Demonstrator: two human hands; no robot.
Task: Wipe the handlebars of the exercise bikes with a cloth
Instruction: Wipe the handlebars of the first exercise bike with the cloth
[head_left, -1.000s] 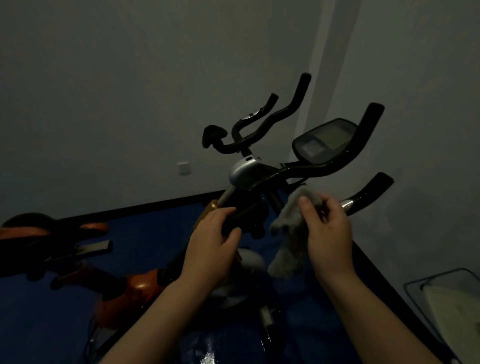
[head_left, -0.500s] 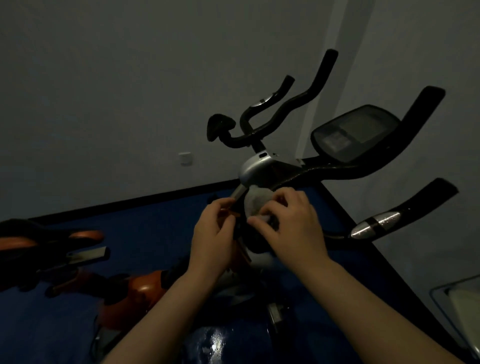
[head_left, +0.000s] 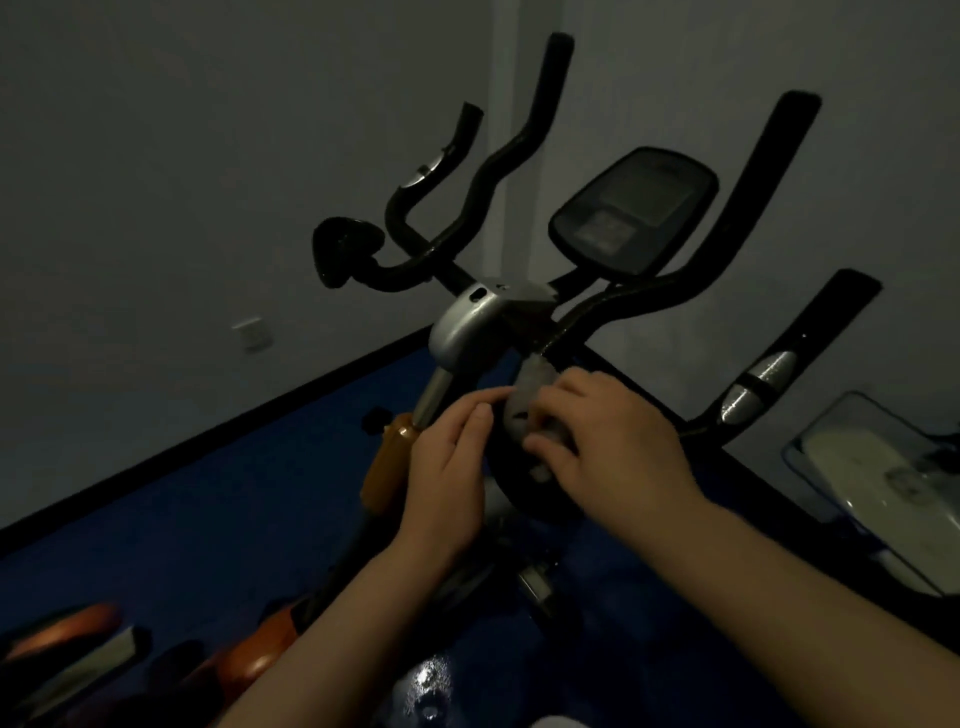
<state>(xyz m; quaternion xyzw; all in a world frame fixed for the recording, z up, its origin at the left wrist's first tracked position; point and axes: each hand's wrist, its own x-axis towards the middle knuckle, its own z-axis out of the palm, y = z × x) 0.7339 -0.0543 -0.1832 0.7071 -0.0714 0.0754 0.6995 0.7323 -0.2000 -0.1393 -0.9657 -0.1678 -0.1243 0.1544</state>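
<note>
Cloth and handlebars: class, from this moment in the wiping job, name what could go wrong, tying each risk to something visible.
1. The cloth is bunched small between the right hand and left hand, low on the handlebar near the stem; it may skip the tall upright grips.
2. The room is dim, so missed spots would be hard to see.
3. The console screen sits just above; a careless sweep could knock it.

Dark blue glossy floor (head_left: 208, 545) under me here. My black exercise bike (head_left: 519, 322) stands on it. An orange bike (head_left: 249, 654) sits beside.
</note>
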